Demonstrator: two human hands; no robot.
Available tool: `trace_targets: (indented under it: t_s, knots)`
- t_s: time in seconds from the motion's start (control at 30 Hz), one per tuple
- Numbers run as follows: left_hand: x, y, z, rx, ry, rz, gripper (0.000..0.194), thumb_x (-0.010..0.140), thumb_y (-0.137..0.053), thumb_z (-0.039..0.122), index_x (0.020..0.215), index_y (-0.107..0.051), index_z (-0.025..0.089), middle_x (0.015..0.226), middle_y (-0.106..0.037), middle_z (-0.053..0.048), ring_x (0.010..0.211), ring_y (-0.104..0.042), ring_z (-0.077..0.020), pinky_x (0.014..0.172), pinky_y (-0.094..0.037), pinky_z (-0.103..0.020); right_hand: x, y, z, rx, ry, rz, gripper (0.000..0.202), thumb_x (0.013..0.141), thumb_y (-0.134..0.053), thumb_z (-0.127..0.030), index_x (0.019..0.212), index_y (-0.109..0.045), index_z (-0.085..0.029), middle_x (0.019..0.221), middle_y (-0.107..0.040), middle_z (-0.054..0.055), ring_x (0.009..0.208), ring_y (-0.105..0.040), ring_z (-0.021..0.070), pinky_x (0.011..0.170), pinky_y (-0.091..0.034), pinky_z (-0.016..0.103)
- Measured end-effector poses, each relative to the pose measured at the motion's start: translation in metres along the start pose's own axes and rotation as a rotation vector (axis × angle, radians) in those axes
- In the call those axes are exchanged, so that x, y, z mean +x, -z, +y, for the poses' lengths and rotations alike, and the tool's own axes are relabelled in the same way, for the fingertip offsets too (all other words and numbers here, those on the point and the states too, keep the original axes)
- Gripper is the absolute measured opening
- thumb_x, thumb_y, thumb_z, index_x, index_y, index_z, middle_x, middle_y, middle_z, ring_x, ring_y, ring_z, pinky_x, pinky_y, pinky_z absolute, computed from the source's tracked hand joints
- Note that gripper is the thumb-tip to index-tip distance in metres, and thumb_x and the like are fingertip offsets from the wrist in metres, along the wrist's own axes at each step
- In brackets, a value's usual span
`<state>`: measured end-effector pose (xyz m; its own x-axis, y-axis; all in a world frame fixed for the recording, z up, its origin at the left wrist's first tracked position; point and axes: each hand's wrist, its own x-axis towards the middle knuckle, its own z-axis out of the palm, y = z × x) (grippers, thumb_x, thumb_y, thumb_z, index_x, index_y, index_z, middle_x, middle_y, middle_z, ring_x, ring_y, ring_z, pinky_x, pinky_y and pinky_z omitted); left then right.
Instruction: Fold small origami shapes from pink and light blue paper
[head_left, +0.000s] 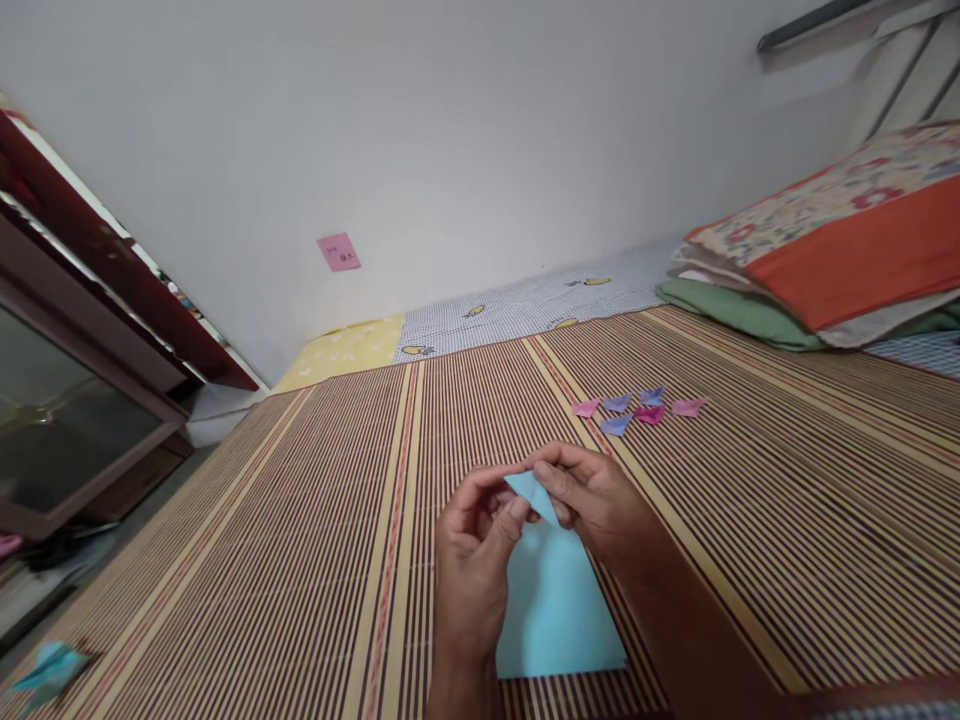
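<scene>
A small folded piece of light-blue paper (534,492) is held up between my two hands. My left hand (480,545) pinches its lower left edge with thumb and fingers. On the upper right, my right hand (592,495) grips it, the thumb lying on the paper's face. Part of the paper is hidden behind the fingers. Beneath my hands, a larger light-blue sheet or stack of paper (562,610) lies flat on the striped mat. Several small folded paper pieces (616,404) in pink, purple and magenta lie beyond my right hand.
The striped bamboo mat (315,540) covers the bed. A folded teal paper piece (51,670) sits at the lower left. Folded bedding (840,250) is piled at the far right. A pink note (339,252) is stuck on the wall (487,150).
</scene>
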<state>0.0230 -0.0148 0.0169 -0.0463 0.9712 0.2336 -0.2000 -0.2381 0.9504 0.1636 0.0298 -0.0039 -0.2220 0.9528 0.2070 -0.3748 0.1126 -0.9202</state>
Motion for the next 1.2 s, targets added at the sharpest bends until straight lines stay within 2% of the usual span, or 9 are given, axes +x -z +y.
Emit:
trace_targets:
  t_s: [0.3,0.5,0.7,0.83,0.9,1.0,1.1,1.2]
  knots:
    - [-0.002,0.0,-0.006,-0.054,-0.046,0.004,0.015,0.094,-0.067,0.028,0.108,-0.073,0.026,0.092,-0.068,0.0,0.075,-0.06,-0.0117,0.073,-0.049,-0.024,0.0,-0.004,0.003,0.093,-0.007,-0.003,0.025,0.091,-0.073,-0.043,0.091,-0.071,-0.018,0.05,-0.052,-0.007,0.046,-0.042,0.0057,0.046,-0.031,0.018]
    - [-0.003,-0.003,-0.005,-0.058,-0.062,0.04,0.014,0.096,-0.063,0.029,0.105,-0.072,0.025,0.085,-0.064,0.001,0.074,-0.057,-0.0108,0.072,-0.048,-0.021,0.0,-0.005,0.005,0.137,0.024,0.014,0.022,0.09,-0.076,-0.04,0.088,-0.065,-0.021,0.052,-0.056,-0.008,0.045,-0.044,0.0046,0.047,-0.034,0.016]
    - [-0.003,-0.01,-0.003,0.058,-0.038,0.105,0.017,0.087,-0.071,0.023,0.104,-0.07,0.022,0.083,-0.066,0.0,0.075,-0.059,-0.0131,0.071,-0.049,-0.022,0.0,-0.01,-0.002,0.105,0.052,0.044,0.021,0.09,-0.074,-0.036,0.084,-0.063,-0.019,0.053,-0.056,-0.008,0.046,-0.047,0.005,0.047,-0.037,0.016]
    - [-0.002,-0.015,-0.005,0.118,-0.015,0.139,0.018,0.087,-0.067,0.02,0.104,-0.073,0.02,0.082,-0.068,-0.002,0.073,-0.062,-0.0148,0.067,-0.05,-0.024,-0.002,-0.017,-0.004,0.053,0.081,0.077,0.019,0.089,-0.074,-0.033,0.084,-0.064,-0.018,0.056,-0.057,-0.006,0.049,-0.052,0.0075,0.049,-0.043,0.019]
    - [-0.002,-0.014,-0.007,0.202,-0.068,0.168,0.018,0.09,-0.064,0.02,0.105,-0.075,0.021,0.089,-0.072,-0.004,0.079,-0.066,-0.0165,0.07,-0.053,-0.027,-0.003,-0.02,-0.004,0.012,0.091,0.087,0.015,0.089,-0.072,-0.031,0.086,-0.065,-0.019,0.063,-0.06,-0.005,0.054,-0.056,0.0095,0.052,-0.047,0.021]
    - [-0.002,-0.01,-0.008,0.427,-0.27,0.251,0.025,0.092,-0.06,0.014,0.106,-0.077,0.025,0.097,-0.073,-0.004,0.088,-0.068,-0.0176,0.078,-0.054,-0.029,-0.006,-0.023,-0.008,-0.109,0.143,0.12,0.01,0.09,-0.07,-0.028,0.094,-0.066,-0.021,0.078,-0.065,-0.001,0.07,-0.063,0.0132,0.063,-0.051,0.025]
    - [-0.002,-0.004,-0.009,0.602,-0.499,0.34,0.034,0.09,-0.059,0.007,0.109,-0.077,0.028,0.094,-0.074,-0.002,0.088,-0.069,-0.0168,0.079,-0.053,-0.028,-0.01,-0.025,-0.016,-0.339,0.287,0.098,0.017,0.086,-0.072,-0.02,0.102,-0.068,-0.023,0.095,-0.063,0.001,0.076,-0.061,0.0134,0.068,-0.052,0.027]
    - [-0.002,-0.001,-0.009,0.633,-0.574,0.37,0.037,0.086,-0.059,0.004,0.108,-0.077,0.027,0.094,-0.074,-0.002,0.089,-0.069,-0.0169,0.08,-0.054,-0.029,-0.012,-0.027,-0.022,-0.55,0.474,0.027,0.026,0.082,-0.071,-0.011,0.105,-0.071,-0.025,0.103,-0.06,0.002,0.081,-0.06,0.0142,0.072,-0.052,0.028]
